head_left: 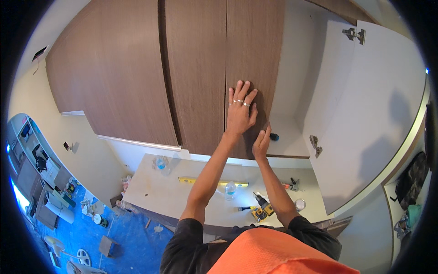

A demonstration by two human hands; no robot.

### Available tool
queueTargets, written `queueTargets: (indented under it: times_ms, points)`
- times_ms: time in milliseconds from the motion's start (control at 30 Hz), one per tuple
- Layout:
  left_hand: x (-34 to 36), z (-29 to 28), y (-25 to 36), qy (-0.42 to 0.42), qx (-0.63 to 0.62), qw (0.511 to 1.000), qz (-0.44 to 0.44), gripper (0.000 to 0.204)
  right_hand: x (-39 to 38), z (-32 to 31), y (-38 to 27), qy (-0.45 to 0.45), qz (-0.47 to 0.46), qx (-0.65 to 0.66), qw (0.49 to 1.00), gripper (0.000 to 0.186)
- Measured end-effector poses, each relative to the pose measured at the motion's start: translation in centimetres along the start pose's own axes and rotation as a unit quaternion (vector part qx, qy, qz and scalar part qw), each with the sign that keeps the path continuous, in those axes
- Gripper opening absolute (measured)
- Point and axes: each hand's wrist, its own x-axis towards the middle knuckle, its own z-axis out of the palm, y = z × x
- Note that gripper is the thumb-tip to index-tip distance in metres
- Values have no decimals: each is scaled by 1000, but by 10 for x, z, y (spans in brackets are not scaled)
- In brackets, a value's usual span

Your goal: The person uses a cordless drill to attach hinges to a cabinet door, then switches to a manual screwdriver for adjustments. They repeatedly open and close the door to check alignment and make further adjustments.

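Observation:
My left hand (pixel 242 108), with rings on its fingers, lies open and flat on the front of a brown wood-grain cabinet door (pixel 254 50), across its left part. Lower down, my right hand (pixel 261 144) touches the same door near its lower right edge, fingers pointing up and the thumb apart. Beside that edge the cabinet stands open, showing its pale interior (pixel 294 86). A small dark, blue-tinged object (pixel 274 136) sits on the cabinet floor by my right fingertips. Another brown door (pixel 196 77) adjoins on the left, with a narrow seam between them.
A white-backed door (pixel 378 105) swings wide at right on metal hinges (pixel 315 145). On the counter below lie a yellow spirit level (pixel 187 180), a plastic bottle (pixel 230 191), a yellow-black cordless drill (pixel 262 209) and a brush (pixel 244 208). Blue sheeting (pixel 132 237) covers the floor.

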Motion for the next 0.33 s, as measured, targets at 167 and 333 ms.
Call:
queueTargets:
  times_ms: [167, 333]
  points:
    - [-8, -24, -31, 63, -130, 988, 51, 51, 3, -19, -10, -23, 66, 47, 996, 62]
    - [-7, -72, -73, 185, -21, 981, 50, 34, 1, -37, -4, -32, 27, 151, 988, 63]
